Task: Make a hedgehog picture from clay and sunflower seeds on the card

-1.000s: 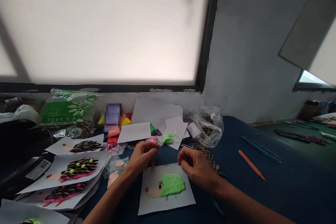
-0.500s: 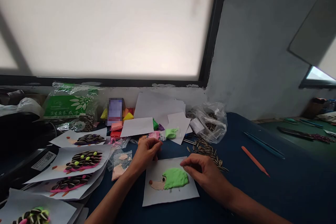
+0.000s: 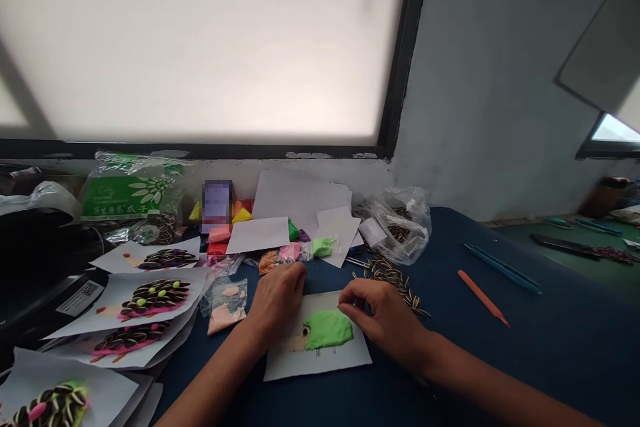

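A white paper card [image 3: 345,361] lies on the dark blue table. On it is a hedgehog picture with a bright green clay body [image 3: 329,330], a pale clay snout [image 3: 294,343], a black eye and short drawn legs. My left hand [image 3: 279,299] rests over the card's upper left edge with its fingers curled in and their tips hidden. At the upper right of the green clay is my right hand [image 3: 383,313], thumb and forefinger pinched together; whatever lies between them is too small to make out. Behind it is a loose pile of sunflower seeds [image 3: 393,275].
Finished hedgehog cards [image 3: 160,297] lie stacked at left. A bag of peach clay [image 3: 227,310] sits beside my left forearm. Toward the wall are clay packets [image 3: 324,246], white sheets [image 3: 295,193] and a seed bag [image 3: 400,227]. An orange tool [image 3: 484,298] and blue tweezers [image 3: 503,268] lie right.
My left hand has come down and toward me, now covering the card's left part and the snout tip. The right hand stays pinched beside the green clay. The view has shifted slightly.
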